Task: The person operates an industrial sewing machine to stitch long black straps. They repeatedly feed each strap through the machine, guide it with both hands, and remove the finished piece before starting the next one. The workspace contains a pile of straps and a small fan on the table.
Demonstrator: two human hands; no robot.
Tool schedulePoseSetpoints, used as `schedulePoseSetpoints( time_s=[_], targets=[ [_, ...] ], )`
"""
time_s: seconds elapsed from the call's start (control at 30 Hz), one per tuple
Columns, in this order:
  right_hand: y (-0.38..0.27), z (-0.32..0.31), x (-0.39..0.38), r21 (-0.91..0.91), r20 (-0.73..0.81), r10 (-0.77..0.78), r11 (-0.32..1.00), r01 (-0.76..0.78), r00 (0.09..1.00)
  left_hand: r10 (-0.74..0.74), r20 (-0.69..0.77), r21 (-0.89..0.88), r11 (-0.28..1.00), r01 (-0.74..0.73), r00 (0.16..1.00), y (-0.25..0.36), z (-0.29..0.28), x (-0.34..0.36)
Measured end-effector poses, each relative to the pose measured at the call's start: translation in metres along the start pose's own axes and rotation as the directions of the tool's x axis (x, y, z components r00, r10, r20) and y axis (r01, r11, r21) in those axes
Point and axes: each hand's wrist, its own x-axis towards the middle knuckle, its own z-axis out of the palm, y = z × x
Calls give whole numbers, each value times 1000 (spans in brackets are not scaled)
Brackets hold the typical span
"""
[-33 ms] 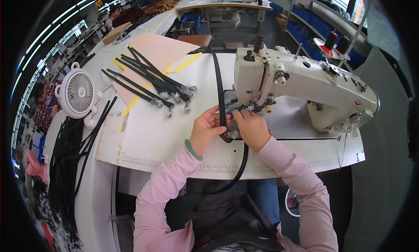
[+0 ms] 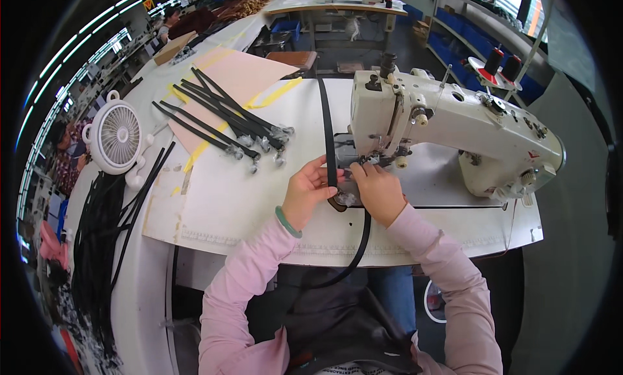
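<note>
A long black strap (image 2: 326, 122) stands up from my left hand (image 2: 304, 194), which is closed on it with the thumb near the strap's lower end. Right beside it my right hand (image 2: 381, 194) is closed, fingertips pinched together; what lies between them is hidden. Both hands are in front of the needle area of a white sewing machine (image 2: 467, 122). Below the right hand, a curved black length (image 2: 363, 242) drops over the table edge toward my lap. By the strap's lower end sits a small clear-plastic-wrapped piece (image 2: 347, 198).
Several black straps with plastic-wrapped ends (image 2: 224, 115) lie on the table at left, partly over pink sheet material (image 2: 240, 73). Farther left are a white fan (image 2: 117, 136) and a hanging bundle of black strips (image 2: 97, 238). Thread cones (image 2: 503, 64) stand behind the machine.
My right hand has shifted very slightly to the right, and its fingertips sit a little apart from the left hand's. The left hand keeps its hold on the strap.
</note>
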Motion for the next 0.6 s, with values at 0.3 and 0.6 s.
schedulePoseSetpoints(
  time_s=[0.3, 0.6],
  targets=[
    [21, -40, -53, 509, 208, -390, 826, 241, 897, 54, 7, -19, 998, -54, 999, 6, 3, -3],
    [10, -42, -51, 454, 133, -298, 866, 209, 945, 81, -72, -279, 955, -98, 994, 9, -21, -6]
  ],
)
